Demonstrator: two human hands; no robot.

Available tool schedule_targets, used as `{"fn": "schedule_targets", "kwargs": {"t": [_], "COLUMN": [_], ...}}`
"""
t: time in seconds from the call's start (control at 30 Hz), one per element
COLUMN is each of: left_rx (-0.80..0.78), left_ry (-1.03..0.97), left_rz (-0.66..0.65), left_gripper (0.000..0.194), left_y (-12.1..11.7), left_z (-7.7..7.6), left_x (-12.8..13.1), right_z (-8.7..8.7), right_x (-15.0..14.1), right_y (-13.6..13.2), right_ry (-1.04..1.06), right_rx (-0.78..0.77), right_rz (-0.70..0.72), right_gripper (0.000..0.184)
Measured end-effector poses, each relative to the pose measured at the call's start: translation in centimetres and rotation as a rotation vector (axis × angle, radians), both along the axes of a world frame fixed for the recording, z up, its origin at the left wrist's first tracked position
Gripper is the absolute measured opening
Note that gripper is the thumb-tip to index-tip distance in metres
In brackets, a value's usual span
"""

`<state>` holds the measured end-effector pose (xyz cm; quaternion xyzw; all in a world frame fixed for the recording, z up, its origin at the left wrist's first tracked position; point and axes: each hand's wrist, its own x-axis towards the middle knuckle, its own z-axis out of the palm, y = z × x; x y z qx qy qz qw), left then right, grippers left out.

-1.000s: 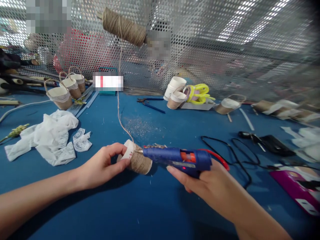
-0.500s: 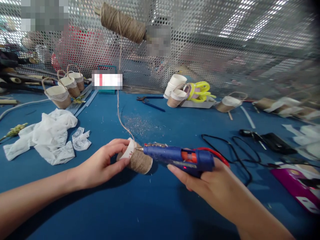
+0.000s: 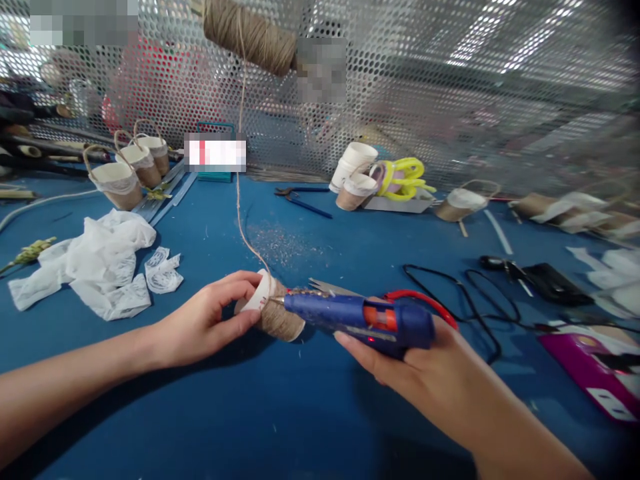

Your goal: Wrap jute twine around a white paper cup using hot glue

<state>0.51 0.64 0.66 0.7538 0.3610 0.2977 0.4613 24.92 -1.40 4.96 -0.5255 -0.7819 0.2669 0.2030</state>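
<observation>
Near the middle of the frame, a white paper cup [image 3: 280, 321], partly wrapped in brown twine, is lying tilted on its side just above the blue table [image 3: 300, 420] or resting on it; the contact is not clear. It is sitting at the fingertips of the left hand [image 3: 207, 321], to that hand's right in the frame, and well to the left of the right hand [image 3: 433, 367]. The left hand is pinching the cup's bare white end, with the thumb pressing on the near side and the fingers curling over the far side, while the twine-covered part is pointing toward the lower right. The right hand, right of centre, is gripping a blue glue gun [image 3: 327, 310], whose metal nozzle is pointing left and reaching the edge of the winding, close to the left thumb. A strand of twine [image 3: 239, 210] is running down to the cup from a spool [image 3: 250, 37] at the top of the frame. Scissors [image 3: 333, 287] with red handles are showing just behind the glue gun; whether the right hand is also holding them cannot be told. White lace [image 3: 103, 260] is lying at the left of the frame, beyond the left forearm.
</observation>
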Motion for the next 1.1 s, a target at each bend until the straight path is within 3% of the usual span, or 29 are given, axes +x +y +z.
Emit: {"fn": "schedule_targets", "kwargs": {"t": [0.13, 0.37, 0.57, 0.73, 1.1], "left_rx": [0.011, 0.03, 0.043, 0.049, 0.046], "left_ry": [-0.002, 0.015, 0.034, 0.071, 0.082], "left_rz": [-0.008, -0.001, -0.023, -0.027, -0.034], "left_gripper": [0.015, 0.015, 0.014, 0.013, 0.013], "left_y": [-0.09, -0.1, 0.03, 0.03, 0.03], "left_z": [0.1, 0.04, 0.02, -0.01, 0.09], "left_x": [-0.02, -0.03, -0.1, -0.38, -0.41], "right_z": [0.25, 0.24, 0.28, 0.31, -0.01], "right_x": [-0.35, -0.33, -0.08, 0.11, 0.22], "right_y": [-0.03, -0.12, -0.05, 0.29, 0.74], "right_ry": [0.029, -0.001, -0.032, -0.069, -0.105], "right_rx": [-0.061, 0.005, 0.033, 0.066, 0.08], "right_rz": [0.019, -0.007, -0.02, -0.044, -0.051], "right_gripper": [0.014, 0.013, 0.019, 0.038, 0.041]}}
